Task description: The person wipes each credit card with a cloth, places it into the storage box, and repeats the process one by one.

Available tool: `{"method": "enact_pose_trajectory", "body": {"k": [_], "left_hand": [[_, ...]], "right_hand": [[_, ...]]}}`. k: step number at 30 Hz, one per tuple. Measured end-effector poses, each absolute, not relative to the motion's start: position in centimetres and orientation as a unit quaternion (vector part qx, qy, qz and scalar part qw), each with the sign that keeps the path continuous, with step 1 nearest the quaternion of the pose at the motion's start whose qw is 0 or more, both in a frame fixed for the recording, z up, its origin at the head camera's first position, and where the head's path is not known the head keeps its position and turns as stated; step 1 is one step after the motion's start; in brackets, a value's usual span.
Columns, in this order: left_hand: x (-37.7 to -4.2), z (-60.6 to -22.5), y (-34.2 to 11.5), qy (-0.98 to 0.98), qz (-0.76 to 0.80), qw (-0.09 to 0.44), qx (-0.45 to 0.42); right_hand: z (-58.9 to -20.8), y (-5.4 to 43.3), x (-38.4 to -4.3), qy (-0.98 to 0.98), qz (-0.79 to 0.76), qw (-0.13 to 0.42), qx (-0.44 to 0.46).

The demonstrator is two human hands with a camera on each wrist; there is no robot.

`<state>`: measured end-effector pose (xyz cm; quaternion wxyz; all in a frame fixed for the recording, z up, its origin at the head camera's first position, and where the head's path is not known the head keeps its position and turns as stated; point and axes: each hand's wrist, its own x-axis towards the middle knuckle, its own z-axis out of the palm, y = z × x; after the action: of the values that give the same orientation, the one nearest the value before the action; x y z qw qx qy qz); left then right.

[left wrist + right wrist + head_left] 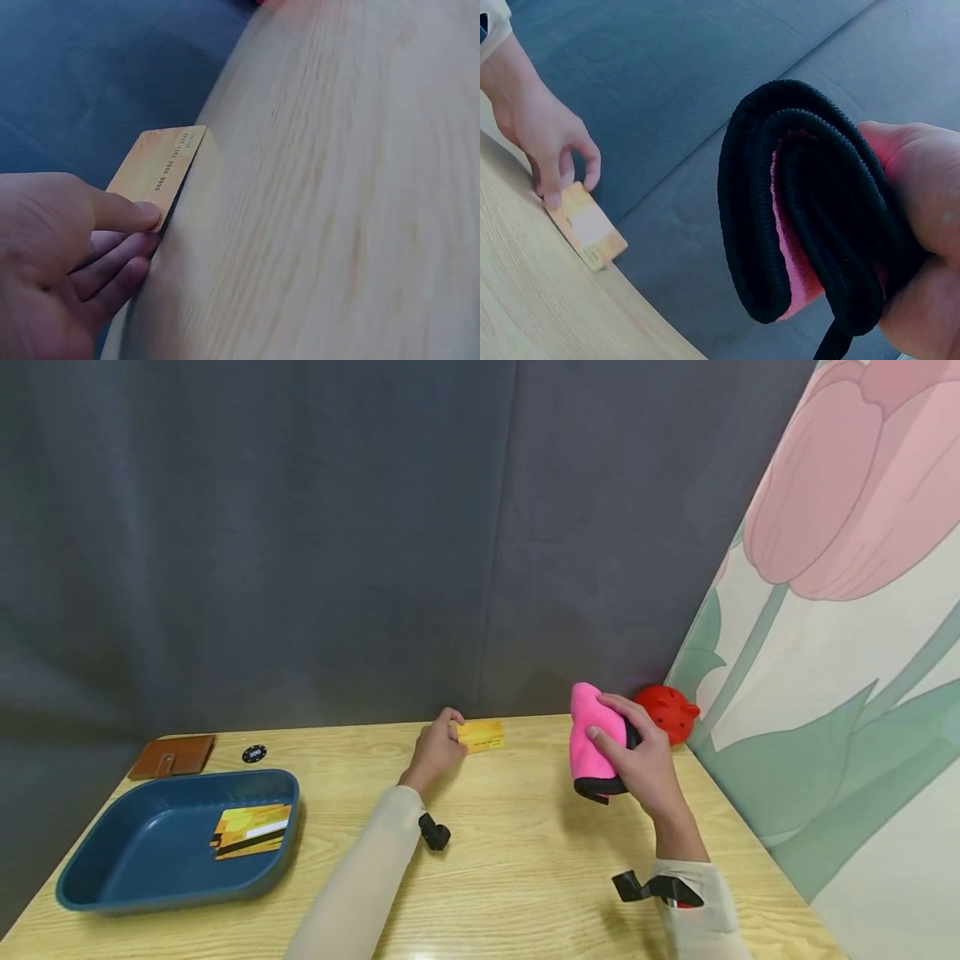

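At the back edge of the table, my left hand (437,750) pinches one end of a yellow bank card (483,735). The left wrist view shows the thumb on top of the card (166,159), which has printed digits, with fingers beneath. Farther right, above the tabletop, my right hand (647,756) grips a folded pink cloth (591,735) with black edging. Seen end-on in the right wrist view, the cloth (742,202) shows several black-edged folds and a dark strap or loop hanging down. The palm side of the right hand is hidden.
A blue tray (180,902) stands at the left with yellow cards (253,832) in it. Behind it lie a brown wallet (174,756) and a black poker chip (254,753). A red piggy bank (669,712) sits in the back right corner, near the right hand. A dark curtain (300,543) hangs behind the table.
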<state>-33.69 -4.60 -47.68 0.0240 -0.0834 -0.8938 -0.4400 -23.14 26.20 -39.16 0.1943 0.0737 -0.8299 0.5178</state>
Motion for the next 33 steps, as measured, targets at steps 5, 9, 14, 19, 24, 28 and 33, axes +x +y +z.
{"method": "enact_pose_trajectory", "body": {"k": [5, 9, 14, 19, 24, 28, 33], "left_hand": [[-31.7, -46.6, -5.6, -0.866, -0.488, 0.040, -0.103], [-29.2, -44.1, -5.5, -0.838, -0.526, 0.043, -0.137], [-26.3, -41.5, -6.0, -0.817, -0.552, 0.040, -0.162], [-24.1, -40.5, -7.6, -0.812, -0.554, 0.053, -0.176], [-22.8, -40.5, -8.9, -0.800, -0.572, 0.048, -0.175], [-22.5, -40.7, -9.4, -0.791, -0.588, 0.048, -0.160], [-22.5, -41.0, -9.9, -0.784, -0.601, 0.068, -0.138]], "right_hand": [[-39.2, 26.4, -23.2, -0.840, 0.506, 0.182, 0.077], [-38.9, 26.9, -23.1, -0.847, 0.493, 0.181, 0.083], [-38.9, 26.7, -22.7, -0.860, 0.470, 0.174, 0.101], [-39.1, 25.4, -22.6, -0.859, 0.463, 0.175, 0.130], [-39.2, 24.0, -22.5, -0.855, 0.460, 0.176, 0.162], [-39.3, 22.7, -22.7, -0.847, 0.465, 0.174, 0.189], [-39.4, 20.6, -23.0, -0.828, 0.484, 0.175, 0.222]]}}
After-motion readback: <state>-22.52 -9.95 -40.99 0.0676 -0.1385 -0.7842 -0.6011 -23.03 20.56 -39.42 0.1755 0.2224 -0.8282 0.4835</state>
